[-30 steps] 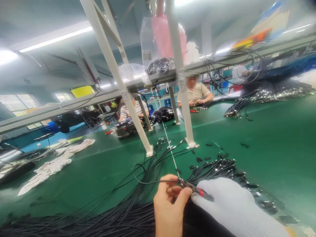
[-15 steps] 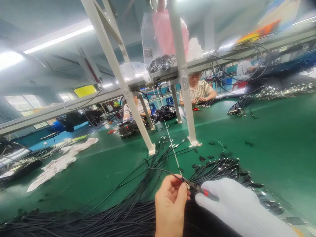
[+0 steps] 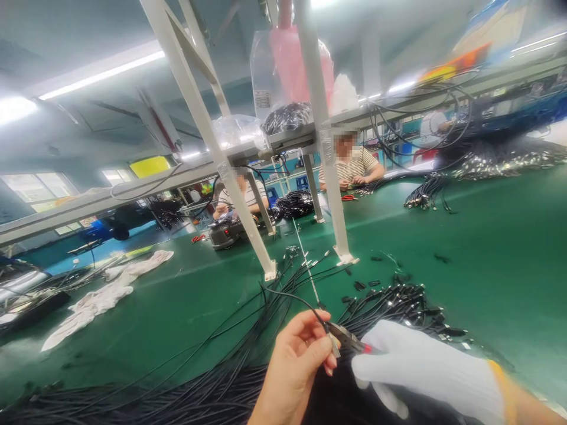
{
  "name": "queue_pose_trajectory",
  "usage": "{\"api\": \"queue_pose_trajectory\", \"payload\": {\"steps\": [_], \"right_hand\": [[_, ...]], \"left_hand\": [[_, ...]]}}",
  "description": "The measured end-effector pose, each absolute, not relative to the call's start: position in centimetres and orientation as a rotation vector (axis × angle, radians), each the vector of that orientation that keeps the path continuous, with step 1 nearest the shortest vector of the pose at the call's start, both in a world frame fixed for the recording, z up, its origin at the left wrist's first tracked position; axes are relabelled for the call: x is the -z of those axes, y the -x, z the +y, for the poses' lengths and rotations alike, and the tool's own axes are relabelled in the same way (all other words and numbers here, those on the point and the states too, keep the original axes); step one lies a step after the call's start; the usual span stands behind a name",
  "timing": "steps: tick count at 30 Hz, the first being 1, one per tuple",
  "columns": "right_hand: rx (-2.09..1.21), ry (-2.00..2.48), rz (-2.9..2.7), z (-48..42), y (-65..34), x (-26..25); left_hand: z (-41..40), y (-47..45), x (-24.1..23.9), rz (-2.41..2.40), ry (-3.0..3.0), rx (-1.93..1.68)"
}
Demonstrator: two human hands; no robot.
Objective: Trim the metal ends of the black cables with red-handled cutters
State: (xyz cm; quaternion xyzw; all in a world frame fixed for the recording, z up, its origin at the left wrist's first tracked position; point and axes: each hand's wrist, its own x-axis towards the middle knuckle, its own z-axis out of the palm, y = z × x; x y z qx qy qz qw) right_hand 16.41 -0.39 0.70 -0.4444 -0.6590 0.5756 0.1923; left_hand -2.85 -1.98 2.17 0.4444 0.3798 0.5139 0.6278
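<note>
My bare left hand point(image 3: 297, 363) pinches the end of a thin black cable point(image 3: 292, 300) between thumb and fingers; the cable arcs up and left over the green table point(image 3: 487, 248). My right hand point(image 3: 420, 369), in a white glove, is closed on a small red-handled cutter point(image 3: 349, 340) whose jaws meet the cable end at my left fingertips. Below both hands lies a thick bundle of black cables point(image 3: 212, 389). More cables with metal plug ends point(image 3: 398, 298) lie heaped just beyond my right hand.
White frame legs point(image 3: 248, 218) point(image 3: 332, 195) stand on the table ahead. White gloves point(image 3: 101, 295) lie at left. Two people sit at the far side near a cable coil point(image 3: 295, 203) and a dark machine point(image 3: 225, 230). Small black pieces point(image 3: 358, 285) dot the mat.
My left hand has turned and its fingers have spread more along the cable end. The cable's loop has lifted. My gloved hand has shifted slightly right; its wrist now shows.
</note>
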Motion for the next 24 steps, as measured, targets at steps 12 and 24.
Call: {"api": "queue_pose_trajectory", "payload": {"steps": [12, 24], "right_hand": [[-1.073, 1.622, -2.119, -0.6, -17.0, -3.3], [-0.833, 1.302, -2.005, -1.0, -16.6, -2.3]], "left_hand": [[-1.8, 3.2, -2.9, 0.929, -1.053, -1.193], [-1.9, 2.6, -2.4, 0.968, -1.207, -1.289]]}}
